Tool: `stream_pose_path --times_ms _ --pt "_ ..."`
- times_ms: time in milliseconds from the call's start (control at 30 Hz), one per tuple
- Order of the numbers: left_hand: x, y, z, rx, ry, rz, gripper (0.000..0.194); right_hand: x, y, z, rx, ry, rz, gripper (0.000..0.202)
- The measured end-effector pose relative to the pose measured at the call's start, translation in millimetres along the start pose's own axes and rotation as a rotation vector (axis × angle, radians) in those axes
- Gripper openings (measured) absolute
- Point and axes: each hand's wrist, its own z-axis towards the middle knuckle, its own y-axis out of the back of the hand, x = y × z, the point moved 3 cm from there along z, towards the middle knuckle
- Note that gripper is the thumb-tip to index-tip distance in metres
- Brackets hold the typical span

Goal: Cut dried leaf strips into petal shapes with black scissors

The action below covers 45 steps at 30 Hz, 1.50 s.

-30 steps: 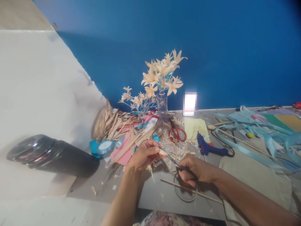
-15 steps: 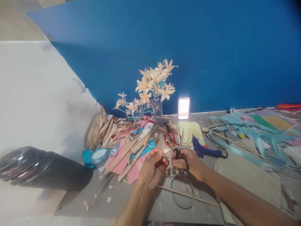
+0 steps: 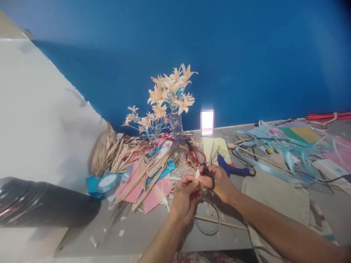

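Observation:
My left hand (image 3: 184,197) is closed, pinching a small cream petal-like piece (image 3: 197,174) that sticks up from the fingertips. My right hand (image 3: 221,182) holds dark-handled scissors (image 3: 212,160), their blades pointing up and slightly apart. The fingertips of both hands meet at the cream piece. Under the hands lies a ring of grey wire (image 3: 207,219). Just beyond them rest red-handled pliers or cutters (image 3: 196,157) and a blue glue gun (image 3: 233,168).
Behind stand cream artificial flowers (image 3: 172,87) in a clear vase (image 3: 176,124). Dried husks (image 3: 104,157), pink sheets (image 3: 131,190) and a ribbon roll (image 3: 109,182) lie left, near a black wrapped cylinder (image 3: 49,202). Light-blue ribbons (image 3: 285,157) and a beige cloth (image 3: 274,201) lie right.
My hands have come together; the right thumb and fingers now reach the cream piece, which stands more upright. The scissor blades are further apart. The whole view has shifted slightly.

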Motion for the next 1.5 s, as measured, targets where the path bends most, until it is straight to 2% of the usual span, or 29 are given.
stream_pose_path --times_ms 67,233,333,433,600,967,1500 --pt "-0.3 -0.5 -1.7 0.004 -0.032 0.069 0.025 0.4 0.7 0.2 0.004 0.004 -0.031 0.029" --pt "-8.6 7.5 -2.1 -0.044 -0.234 0.286 0.021 2.5 3.7 1.5 0.009 0.030 -0.151 0.031" --pt "-15.4 11.1 -1.4 -0.080 -0.285 0.255 0.022 0.7 0.6 1.0 0.174 0.074 -0.212 0.039" --pt "-23.9 9.5 -2.7 -0.103 -0.307 0.144 0.025 -5.3 -4.9 -1.7 0.368 0.120 -0.301 0.056" --pt "-34.8 6.2 -6.8 -0.122 -0.375 0.096 0.024 -18.4 -10.6 -5.1 0.481 0.072 -0.313 0.063" --pt "-33.2 3.5 -5.0 -0.128 -0.415 0.132 0.024 -21.5 -13.0 -4.8 0.455 0.053 -0.295 0.054" --pt "-33.0 3.7 -4.6 -0.118 -0.402 0.109 0.022 -20.4 -13.6 -3.9 0.460 0.034 -0.291 0.057"
